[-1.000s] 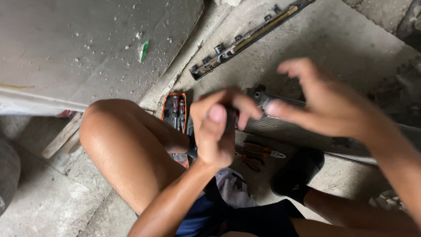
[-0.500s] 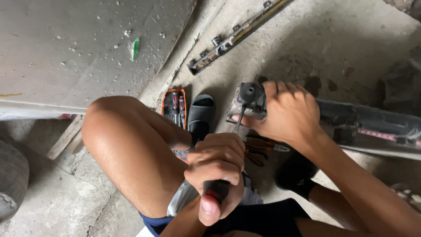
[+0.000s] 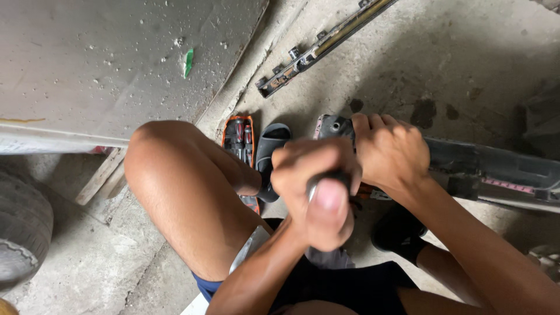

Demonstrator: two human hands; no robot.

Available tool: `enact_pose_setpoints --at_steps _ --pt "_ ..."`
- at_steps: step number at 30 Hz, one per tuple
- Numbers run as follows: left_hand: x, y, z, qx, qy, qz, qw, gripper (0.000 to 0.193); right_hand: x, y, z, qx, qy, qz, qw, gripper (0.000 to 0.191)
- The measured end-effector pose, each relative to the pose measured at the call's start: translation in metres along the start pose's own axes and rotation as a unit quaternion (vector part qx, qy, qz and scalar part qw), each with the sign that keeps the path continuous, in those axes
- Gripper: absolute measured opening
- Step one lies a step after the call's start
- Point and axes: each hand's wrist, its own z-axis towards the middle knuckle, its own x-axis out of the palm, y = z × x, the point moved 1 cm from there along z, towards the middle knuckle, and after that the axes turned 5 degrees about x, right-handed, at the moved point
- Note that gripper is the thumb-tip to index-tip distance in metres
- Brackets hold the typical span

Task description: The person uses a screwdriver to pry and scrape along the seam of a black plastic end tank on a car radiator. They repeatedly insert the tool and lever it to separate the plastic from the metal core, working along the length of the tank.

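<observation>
Left hand (image 3: 318,192) raised since earlier frame, fist clamped round dark tool handle (image 3: 326,178), right hand (image 3: 391,151) gripping black plastic bumper (image 3: 496,166) end, orange-edged screwdriver case (image 3: 239,137) on rough concrete floor (image 3: 443,64).

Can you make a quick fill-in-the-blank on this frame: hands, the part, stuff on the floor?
1. The left hand is closed in a fist around a dark tool ____.
2. The right hand grips the end of a long ____ plastic part lying on the concrete floor.
3. The open tool case beside the sandal has an ____ rim.
4. At the far left edge, part of a ____ shows.

Missing words: handle; dark grey; orange; tyre
</observation>
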Motion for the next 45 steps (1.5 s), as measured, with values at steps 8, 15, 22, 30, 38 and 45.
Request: enact_pose_setpoints --at_steps 8,15,22,30,38,45 --pt "0.007 0.016 0.018 -0.050 0.046 0.102 0.992 0.046 0.011 -0.009 -0.015 0.051 0.063 0.002 0.997 0.024" --pt "0.017 0.023 0.028 -0.054 0.029 0.082 0.995 0.039 0.004 -0.009 -0.008 0.112 0.125 0.055 0.984 0.034" --pt "0.011 0.027 0.036 -0.060 0.022 0.044 0.997 0.047 -0.015 0.002 0.003 0.133 0.240 0.018 0.962 0.051" --pt "-0.047 0.015 -0.004 -0.051 -0.037 -0.164 0.984 0.064 -0.011 -0.002 0.014 0.064 0.226 0.036 0.971 0.100" --pt "-0.088 0.033 -0.007 -0.073 -0.126 -0.321 0.936 0.064 -0.007 0.005 0.030 0.029 0.211 0.129 0.969 0.090" --pt "-0.089 0.034 -0.015 -0.036 -0.078 -0.293 0.952 0.060 -0.007 0.020 0.042 0.033 0.247 0.135 0.959 0.083"
